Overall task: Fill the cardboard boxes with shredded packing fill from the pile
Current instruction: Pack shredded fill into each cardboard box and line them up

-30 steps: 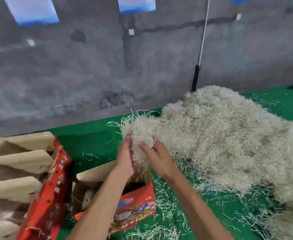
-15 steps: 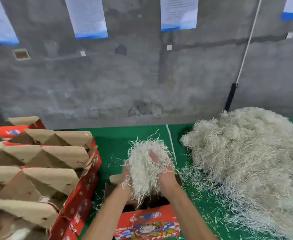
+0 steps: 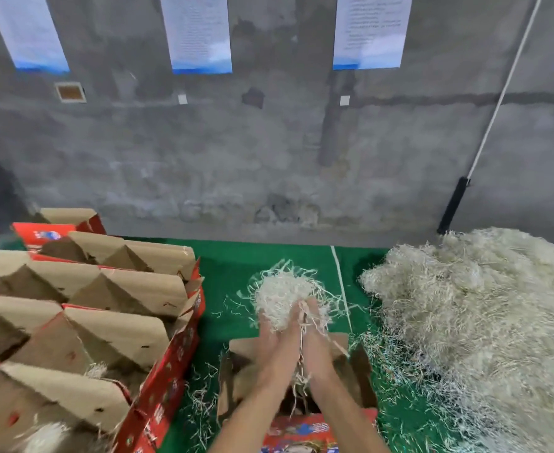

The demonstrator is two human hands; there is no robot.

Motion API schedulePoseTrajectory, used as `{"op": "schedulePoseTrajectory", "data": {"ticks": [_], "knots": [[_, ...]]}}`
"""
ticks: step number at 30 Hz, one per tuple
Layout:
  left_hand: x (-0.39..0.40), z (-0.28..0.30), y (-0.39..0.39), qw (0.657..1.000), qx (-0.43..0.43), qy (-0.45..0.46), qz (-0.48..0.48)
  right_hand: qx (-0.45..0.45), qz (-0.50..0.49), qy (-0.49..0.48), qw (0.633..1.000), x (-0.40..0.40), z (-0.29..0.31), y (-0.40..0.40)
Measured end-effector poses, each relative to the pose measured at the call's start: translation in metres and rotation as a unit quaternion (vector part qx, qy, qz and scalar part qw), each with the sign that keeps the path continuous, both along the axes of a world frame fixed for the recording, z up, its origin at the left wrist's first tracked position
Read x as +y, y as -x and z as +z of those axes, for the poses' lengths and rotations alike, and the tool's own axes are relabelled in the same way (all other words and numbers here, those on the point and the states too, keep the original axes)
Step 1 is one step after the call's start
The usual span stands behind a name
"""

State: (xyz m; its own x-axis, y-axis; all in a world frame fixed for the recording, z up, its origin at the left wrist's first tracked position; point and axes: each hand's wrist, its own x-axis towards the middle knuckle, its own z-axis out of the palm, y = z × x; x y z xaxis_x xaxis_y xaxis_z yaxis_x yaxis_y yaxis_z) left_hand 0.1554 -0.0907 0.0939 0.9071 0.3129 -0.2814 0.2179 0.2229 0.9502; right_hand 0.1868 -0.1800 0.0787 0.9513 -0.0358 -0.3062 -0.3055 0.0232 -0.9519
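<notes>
Both hands, left hand (image 3: 274, 341) and right hand (image 3: 318, 338), press a clump of fill (image 3: 282, 299) between them in a closed grip right above the open box (image 3: 360, 371), the pile (image 3: 472, 322) beside it. Loose strands dangle; an early release could scatter them onto the green surface (image 3: 233, 273).

Packing workshop: concrete wall (image 3: 269, 152), stacked boxes (image 3: 82, 308).

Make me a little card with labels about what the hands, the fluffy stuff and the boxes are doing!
left hand: holds the clump of shredded fill
right hand: holds the same clump, palm facing the left hand
open box: right under the hands, flaps up
big pile: on the green mat, right of the hands
row of boxes: on the left, flaps open
wall: grey, with paper sheets
</notes>
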Motion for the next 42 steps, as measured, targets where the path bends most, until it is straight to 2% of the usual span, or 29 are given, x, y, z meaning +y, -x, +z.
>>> {"op": "schedulePoseTrajectory", "data": {"ticks": [2, 4, 6, 8, 9, 11, 12, 14, 17, 20, 22, 24, 26, 28, 29, 31, 33, 34, 37, 40, 42], "knots": [[0.002, -0.001, -0.003, 0.999, 0.021, -0.005, 0.036, -0.061, 0.072, 0.066, 0.993, -0.005, 0.009, 0.009], [0.024, -0.001, -0.006, 0.997, 0.043, 0.04, 0.059, -0.11, 0.016, 0.018, 0.994, -0.028, 0.014, 0.004], [0.046, -0.003, -0.008, 0.989, 0.046, 0.134, 0.048, -0.143, -0.029, -0.014, 0.989, -0.043, 0.019, 0.003], [0.042, -0.007, -0.01, 0.985, 0.059, 0.158, 0.039, -0.133, 0.007, 0.011, 0.991, -0.039, 0.021, 0.011], [0.034, -0.008, -0.01, 0.987, 0.068, 0.136, 0.046, -0.111, 0.038, 0.026, 0.993, -0.03, 0.021, 0.016], [0.02, -0.011, -0.008, 0.995, 0.089, 0.021, 0.035, -0.093, 0.07, 0.034, 0.993, -0.014, 0.015, 0.022], [0.021, -0.015, -0.006, 0.995, 0.076, -0.059, 0.036, -0.098, 0.07, 0.049, 0.991, -0.013, 0.018, 0.024], [0.036, -0.015, -0.001, 0.988, 0.033, -0.141, 0.052, -0.106, 0.042, 0.087, 0.99, -0.02, 0.025, 0.021], [0.075, -0.009, 0.006, 0.989, -0.041, -0.106, 0.092, -0.133, 0.002, 0.111, 0.985, -0.042, 0.032, 0.011], [0.081, 0.004, 0.001, 0.988, -0.024, -0.046, 0.148, -0.128, -0.063, 0.045, 0.989, -0.042, 0.032, 0.013], [0.056, 0.0, 0.0, 0.991, 0.019, -0.067, 0.111, -0.095, -0.05, 0.029, 0.994, -0.018, 0.023, 0.016], [0.019, -0.003, 0.011, 0.994, 0.04, -0.101, 0.023, -0.139, 0.085, 0.009, 0.987, -0.01, -0.001, 0.03], [0.012, 0.003, 0.025, 0.994, 0.023, -0.106, -0.032, -0.129, 0.075, -0.012, 0.989, -0.014, -0.001, 0.035], [0.04, 0.005, 0.022, 0.997, -0.018, -0.069, 0.025, -0.089, -0.016, -0.017, 0.996, -0.027, 0.012, 0.021], [0.06, 0.002, 0.021, 0.996, -0.015, -0.07, 0.061, -0.096, -0.051, 0.021, 0.994, -0.039, 0.012, 0.014], [0.08, -0.001, 0.013, 0.986, -0.004, -0.114, 0.122, -0.117, -0.085, 0.038, 0.989, -0.057, 0.011, 0.013], [0.063, -0.004, 0.013, 0.993, 0.003, -0.062, 0.105, -0.133, -0.072, 0.049, 0.987, -0.046, 0.004, 0.015], [0.044, -0.005, 0.015, 0.997, 0.0, -0.031, 0.067, -0.136, -0.036, 0.052, 0.989, -0.033, -0.001, 0.017], [0.006, -0.007, 0.023, 0.998, -0.016, -0.056, -0.017, -0.146, 0.065, -0.016, 0.987, -0.007, -0.011, 0.027], [0.036, -0.005, 0.013, 0.995, -0.009, -0.095, 0.025, -0.189, 0.011, 0.011, 0.982, -0.03, 0.012, 0.024], [0.071, 0.001, 0.009, 0.992, -0.026, -0.083, 0.088, -0.2, -0.045, 0.004, 0.979, -0.054, 0.024, 0.021]]}}
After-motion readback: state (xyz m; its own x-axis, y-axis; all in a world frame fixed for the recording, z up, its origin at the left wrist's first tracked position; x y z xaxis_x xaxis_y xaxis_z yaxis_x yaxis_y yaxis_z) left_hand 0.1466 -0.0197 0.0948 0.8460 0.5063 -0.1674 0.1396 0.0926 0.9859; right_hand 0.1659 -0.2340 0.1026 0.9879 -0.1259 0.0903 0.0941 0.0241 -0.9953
